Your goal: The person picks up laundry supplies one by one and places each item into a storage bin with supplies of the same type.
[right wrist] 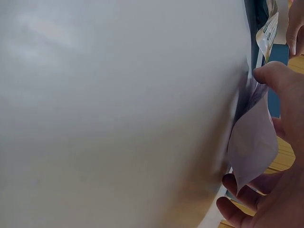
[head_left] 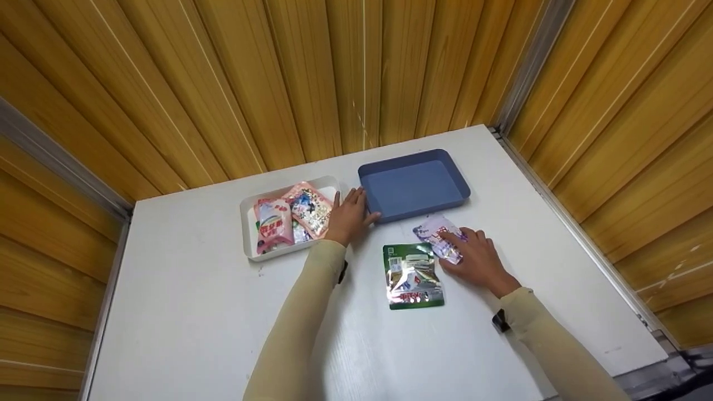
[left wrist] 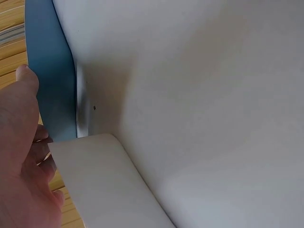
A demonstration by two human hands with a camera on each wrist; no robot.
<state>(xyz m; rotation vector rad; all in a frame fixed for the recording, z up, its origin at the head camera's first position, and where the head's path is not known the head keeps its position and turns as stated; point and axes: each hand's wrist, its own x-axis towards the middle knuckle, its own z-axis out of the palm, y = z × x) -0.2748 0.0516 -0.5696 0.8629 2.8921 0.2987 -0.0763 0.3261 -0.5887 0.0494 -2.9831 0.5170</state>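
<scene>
My left hand [head_left: 348,217] lies between the white tray [head_left: 250,257] and the blue tray [head_left: 415,184], fingers extended. Its thumb is at the blue tray's near left corner; in the left wrist view the fingers reach the gap beside the blue wall [left wrist: 52,80] and the white wall [left wrist: 104,175]. A purple snack pouch [head_left: 431,229] is gripped by my right hand [head_left: 476,259], with thumb and fingers at opposite edges. The right wrist view shows the pouch's pale bottom [right wrist: 254,142] bulging between them. Beside it, a green and silver pouch [head_left: 413,278] lies flat on the table.
Inside the white tray are a pink bag [head_left: 274,223] and a pink-edged patterned pouch [head_left: 309,209], with more packaging under them. Both trays stand on the white table [head_left: 189,312] near its back edge. Wood-patterned panels [head_left: 312,83] enclose the back and sides.
</scene>
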